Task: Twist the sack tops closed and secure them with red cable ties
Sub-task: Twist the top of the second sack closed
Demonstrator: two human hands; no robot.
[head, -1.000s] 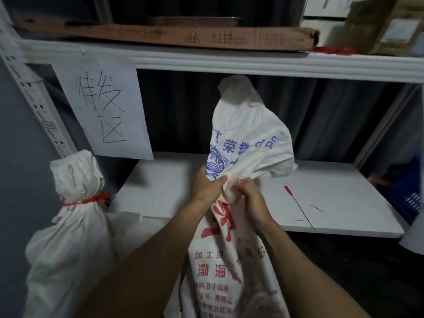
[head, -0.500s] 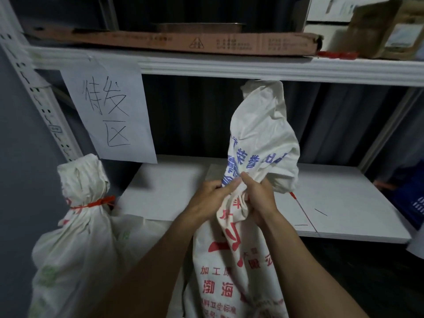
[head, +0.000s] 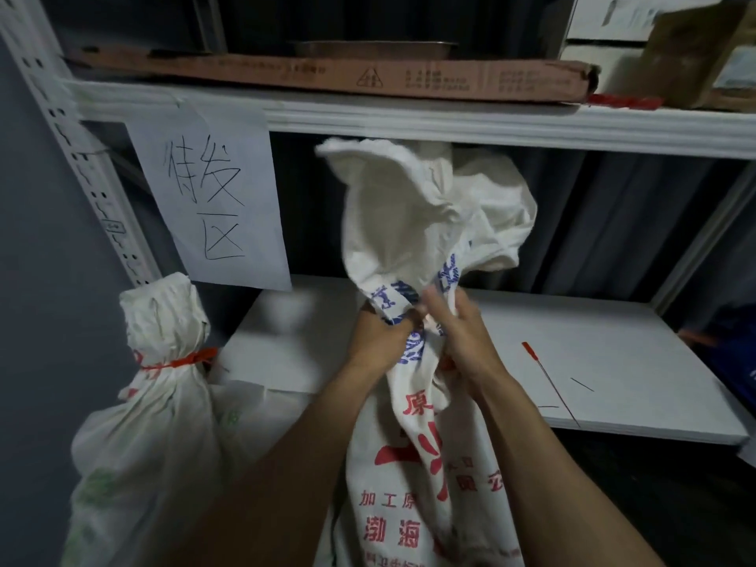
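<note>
The sack [head: 413,464] stands in front of the shelf [head: 613,362]. Since a moment ago its loose top has swung round, so twisting is under way. The left hand [head: 378,335] grips the neck; the right hand [head: 458,337] wraps it loosely. A red tie [head: 548,382] waits on the shelf.

It looked like a storeroom or a small warehouse. There was a white metal shelving rack [head: 409,120] with a perforated upright [head: 82,178], and a handwritten paper sign [head: 212,198] hung on it. Flat cartons [head: 327,73] lay on the upper shelf. Printed woven sacks [head: 139,435] stood beside the rack, one tied with a red cable tie [head: 180,362].
</note>
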